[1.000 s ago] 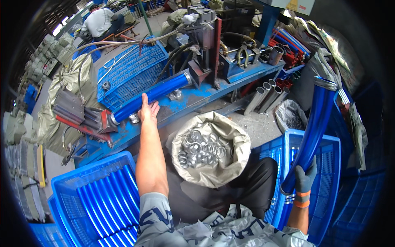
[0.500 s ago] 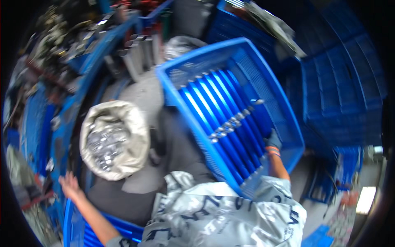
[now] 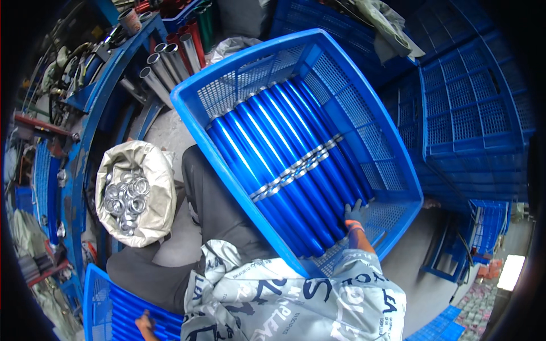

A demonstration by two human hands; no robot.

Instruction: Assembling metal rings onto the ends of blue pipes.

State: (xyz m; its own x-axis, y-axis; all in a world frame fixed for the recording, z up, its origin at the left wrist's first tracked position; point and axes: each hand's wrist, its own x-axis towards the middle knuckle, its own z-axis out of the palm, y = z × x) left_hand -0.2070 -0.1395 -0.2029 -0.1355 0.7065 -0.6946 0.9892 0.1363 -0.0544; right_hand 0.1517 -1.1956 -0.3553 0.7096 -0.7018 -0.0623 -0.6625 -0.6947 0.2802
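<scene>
My right hand (image 3: 354, 215), in a dark glove, lies with its fingers spread over the lower ends of several shiny blue metal tubes (image 3: 273, 133). They rest in rows inside a large blue plastic basket (image 3: 369, 108), their silver ends meeting along the middle. My bare left hand (image 3: 145, 323) is down in a second blue basket (image 3: 91, 284) at the lower left. Its fingers are curled on one of the blue tubes (image 3: 122, 301) there; the grip is partly hidden.
A pale cloth sack (image 3: 162, 176) of silver rings (image 3: 128, 196) stands left of my legs. Behind it, silver tubes (image 3: 162, 62) lean by a blue metal frame (image 3: 94, 122). Stacked blue crates (image 3: 460, 113) rise on the right.
My left hand has gone from spread in the air beside the sack down into the lower-left basket. My right hand has shifted slightly left and down over the tubes. The view has turned.
</scene>
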